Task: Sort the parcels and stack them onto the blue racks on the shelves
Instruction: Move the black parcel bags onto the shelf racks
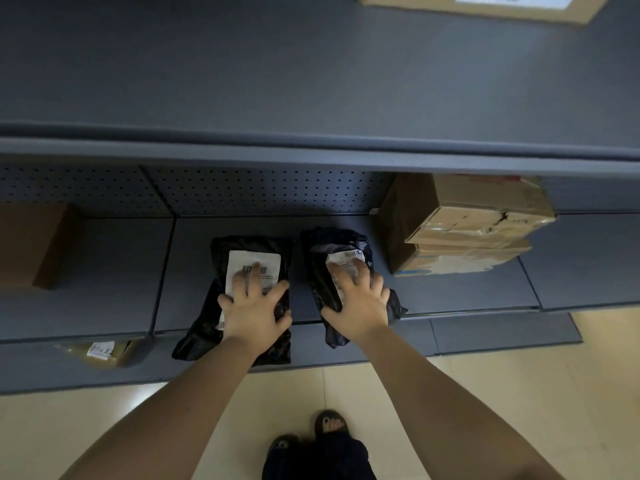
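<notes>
Two black plastic parcels with white barcode labels lie side by side on the middle blue-grey shelf (104,289). My left hand (256,306) presses flat on the left parcel (249,247), fingers spread over its label. My right hand (360,299) lies spread on the right parcel (325,244), fingertips on its label. Both parcels hang a little over the shelf's front edge.
Two taped cardboard boxes (467,230) are stacked right of the parcels. A brown box (31,244) stands at the far left. A yellowish labelled parcel (100,351) lies on the lowest shelf. Another box (478,5) sits on the upper shelf. My feet (325,431) stand on the tiled floor below.
</notes>
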{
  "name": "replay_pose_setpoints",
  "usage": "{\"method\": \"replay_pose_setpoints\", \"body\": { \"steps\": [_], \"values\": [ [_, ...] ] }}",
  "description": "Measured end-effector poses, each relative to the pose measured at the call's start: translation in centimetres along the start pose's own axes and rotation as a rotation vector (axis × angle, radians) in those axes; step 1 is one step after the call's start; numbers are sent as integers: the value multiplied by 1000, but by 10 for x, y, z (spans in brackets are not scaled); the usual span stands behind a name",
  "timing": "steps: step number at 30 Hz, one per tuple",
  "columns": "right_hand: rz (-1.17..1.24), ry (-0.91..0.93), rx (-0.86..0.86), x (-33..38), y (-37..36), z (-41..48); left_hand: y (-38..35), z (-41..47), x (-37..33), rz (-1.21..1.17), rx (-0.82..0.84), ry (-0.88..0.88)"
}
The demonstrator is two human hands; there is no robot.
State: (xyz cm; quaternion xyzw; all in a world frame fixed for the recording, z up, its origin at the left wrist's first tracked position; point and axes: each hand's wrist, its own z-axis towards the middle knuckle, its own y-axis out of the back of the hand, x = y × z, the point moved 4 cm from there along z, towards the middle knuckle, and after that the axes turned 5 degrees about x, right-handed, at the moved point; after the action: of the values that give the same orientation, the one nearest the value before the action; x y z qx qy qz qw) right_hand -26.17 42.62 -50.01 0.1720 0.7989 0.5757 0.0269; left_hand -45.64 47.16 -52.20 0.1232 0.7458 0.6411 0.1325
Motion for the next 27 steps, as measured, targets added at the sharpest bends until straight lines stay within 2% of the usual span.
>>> {"method": "replay_pose_setpoints", "body": {
  "steps": [10,16,27],
  "values": [
    [-21,-5,-91,-4,44,-41,53,-18,-9,-3,-40,-41],
    [16,20,-208,-20,65,-72,78,-33,-29,-28,-105,-89],
    [-2,14,-280,-98,109,-154,123,-82,-115,-67,-131,-178]
  ]
}}
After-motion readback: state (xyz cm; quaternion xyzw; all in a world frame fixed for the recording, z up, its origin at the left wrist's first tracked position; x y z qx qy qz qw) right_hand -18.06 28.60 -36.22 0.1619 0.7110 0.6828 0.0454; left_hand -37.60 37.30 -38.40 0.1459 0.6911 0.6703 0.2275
